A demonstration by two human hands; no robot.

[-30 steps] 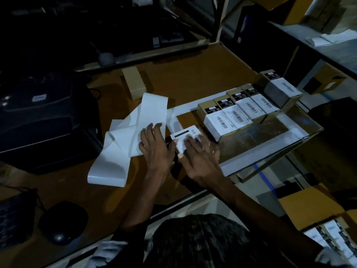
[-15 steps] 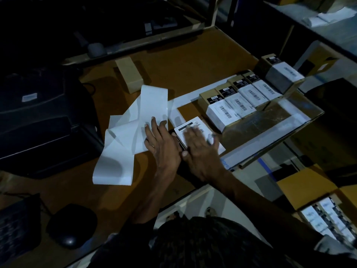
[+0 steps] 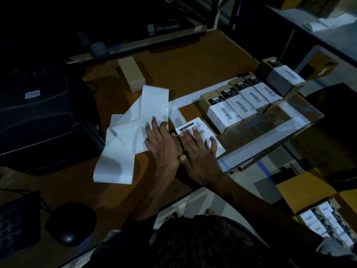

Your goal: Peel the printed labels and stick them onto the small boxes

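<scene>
A small box with a white printed label (image 3: 201,128) on its top lies on the brown desk in front of me. My right hand (image 3: 197,151) lies flat on that label, fingers straight and spread. My left hand (image 3: 162,144) rests flat beside it, fingers partly on the white strip of label backing paper (image 3: 131,132) that folds across the desk. To the right stands a row of several labelled boxes (image 3: 237,105), and one more labelled box (image 3: 282,78) sits raised at the far end.
A black label printer (image 3: 42,117) fills the left of the desk. A plain cardboard box (image 3: 131,74) lies behind the paper strip. A dark mouse (image 3: 71,223) and keyboard (image 3: 17,219) sit near left. An open carton of labelled boxes (image 3: 326,221) is at lower right.
My right hand has slid along the label toward me, uncovering more of its printed far end. My left hand stays flat on the backing paper. The view has shifted slightly.
</scene>
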